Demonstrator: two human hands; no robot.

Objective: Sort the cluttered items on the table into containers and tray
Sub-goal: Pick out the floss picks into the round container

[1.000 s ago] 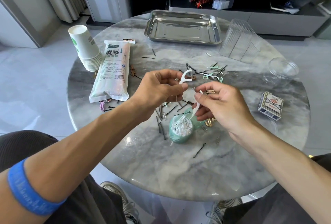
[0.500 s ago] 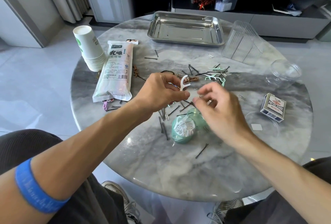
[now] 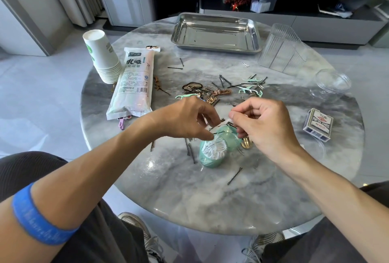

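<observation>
Floss picks [image 3: 248, 89] lie scattered mid-table, more packed in the green tub [image 3: 212, 152] near the front. Left hand [image 3: 185, 118] pinches one white pick above the tub, likely to drop it in; right hand [image 3: 261, 121], fingers curled, pinches another just beside.

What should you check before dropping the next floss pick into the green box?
1. Green box open: ok.
2. Room left in the box: cannot tell; white picks already fill the near half.
3. Left hand grip on a white pick: ok.
4. Right hand grip: cannot tell what it pinches.
5. Hands over the box: ok, just above it.
6. More floss picks left on the table: ok.
</observation>
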